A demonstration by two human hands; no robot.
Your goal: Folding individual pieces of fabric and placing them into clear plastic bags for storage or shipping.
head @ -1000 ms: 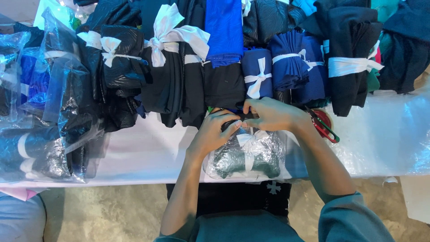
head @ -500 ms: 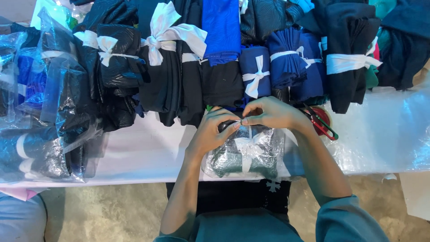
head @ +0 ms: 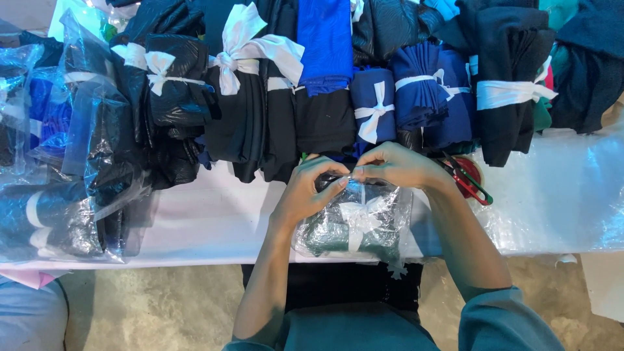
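Little has shifted since the earlier frames: both hands stay pinched together at the top edge of the clear plastic bag point(head: 354, 224), and the bag has kept its place at the near edge of the bench point(head: 214, 224). Left hand point(head: 305, 192) curls its fingers around the bag's mouth, thumb and forefinger closed on the crinkled film. Right hand point(head: 396, 166) meets it from the other side, fingertips nipping the same glossy edge, so the two hands touch above the bag.

Inside the bag lies a folded dark green cloth bundle point(head: 325, 237) tied with a white ribbon bow point(head: 357, 218); the thin, wrinkled plastic throws bright glints over it.

Just right of the right wrist, red-handled scissors point(head: 468, 179) lie on the bench, partly hidden by the forearm. Beyond the hands runs a row of folded fabric bundles, each banded with white ribbon: a black bundle point(head: 244, 123) with a large floppy bow, a navy bundle point(head: 374, 107) with a small neat bow, and a thick dark bundle point(head: 507, 84) wrapped with a flat white band. A bright blue cloth point(head: 325, 42) lies among them.

At the far left, bagged bundles point(head: 65, 195) are heaped in shiny clear plastic, dark cloth showing through. A sheet of clear plastic film point(head: 559, 195) covers the right end of the bench.
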